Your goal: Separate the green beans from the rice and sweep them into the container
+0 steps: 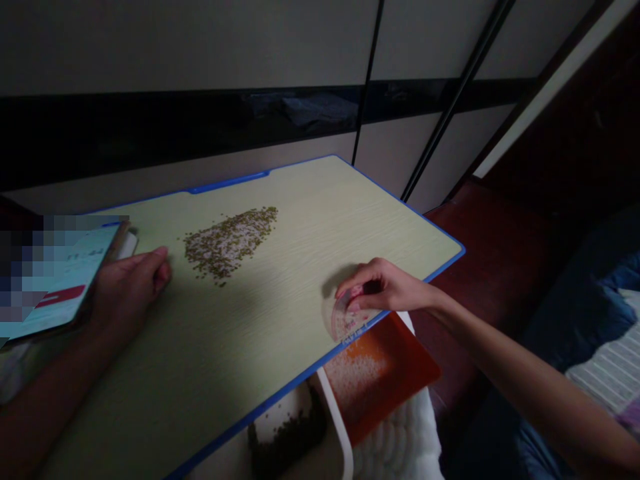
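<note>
A pile of mixed green beans and white rice (227, 241) lies on the pale wooden lap table (210, 347) with a blue rim. My right hand (383, 287) is closed on a small clear plastic cup (345, 319) at the table's right edge, tipped on its side above an orange tray. My left hand (127, 287) rests on the table to the left of the pile, fingers curled loosely with nothing in them, next to a phone (65, 283) with a lit screen.
Below the table's near edge an orange tray (400, 367) holds white rice, and beside it a white container (295, 433) holds green beans. A dark wardrobe wall stands behind. Bedding lies at the right.
</note>
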### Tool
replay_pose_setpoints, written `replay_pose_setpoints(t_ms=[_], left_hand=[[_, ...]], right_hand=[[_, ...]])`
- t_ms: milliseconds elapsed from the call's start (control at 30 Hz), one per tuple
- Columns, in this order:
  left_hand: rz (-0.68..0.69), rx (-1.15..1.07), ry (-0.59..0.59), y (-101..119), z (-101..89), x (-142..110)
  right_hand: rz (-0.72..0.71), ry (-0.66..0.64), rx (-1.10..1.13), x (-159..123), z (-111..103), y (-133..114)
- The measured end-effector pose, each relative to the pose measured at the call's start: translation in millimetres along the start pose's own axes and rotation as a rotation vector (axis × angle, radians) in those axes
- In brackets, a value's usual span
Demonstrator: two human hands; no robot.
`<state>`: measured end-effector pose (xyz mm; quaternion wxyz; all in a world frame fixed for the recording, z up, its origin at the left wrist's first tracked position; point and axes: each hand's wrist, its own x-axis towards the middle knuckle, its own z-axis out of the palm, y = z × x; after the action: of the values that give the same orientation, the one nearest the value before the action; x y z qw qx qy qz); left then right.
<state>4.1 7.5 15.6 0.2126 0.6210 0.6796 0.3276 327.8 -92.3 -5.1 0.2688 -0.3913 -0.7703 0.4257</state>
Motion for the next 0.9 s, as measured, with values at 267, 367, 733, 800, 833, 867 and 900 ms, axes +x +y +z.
replay_pose_setpoints(t_ms=[267,367,733,800,833,867,900], left_hand=[[-0.088,-0.128,0.000,4.4,0.7,-2.2],[-0.098,-0.110,-0.005,7.8,0.1,-3.6],[-0.104,-0.160,0.013,0.0,2.5,2.0],[-0.101,-0.135,0.015,3.4,1.8,0.1],[-0.104,-0.117,0.014,5.3,1.5,-0.9],[-0.112,-0.105,0.016,7.0,1.2,-1.7],[-0.114,-0.098,0.011,8.1,1.1,-2.3]], right_hand=[[0.028,0.058,0.124,-0.6,1.1,1.1],[0.043,0.117,0.159,-0.2,1.8,1.7],[-0.044,0.053,0.033,0.7,2.4,2.2],[-0.052,0.047,0.013,0.6,2.6,2.0],[-0.055,0.046,-0.001,0.6,2.7,1.8],[-0.059,0.047,-0.013,0.7,2.7,1.5],[-0.065,0.048,-0.019,0.8,2.8,1.2]])
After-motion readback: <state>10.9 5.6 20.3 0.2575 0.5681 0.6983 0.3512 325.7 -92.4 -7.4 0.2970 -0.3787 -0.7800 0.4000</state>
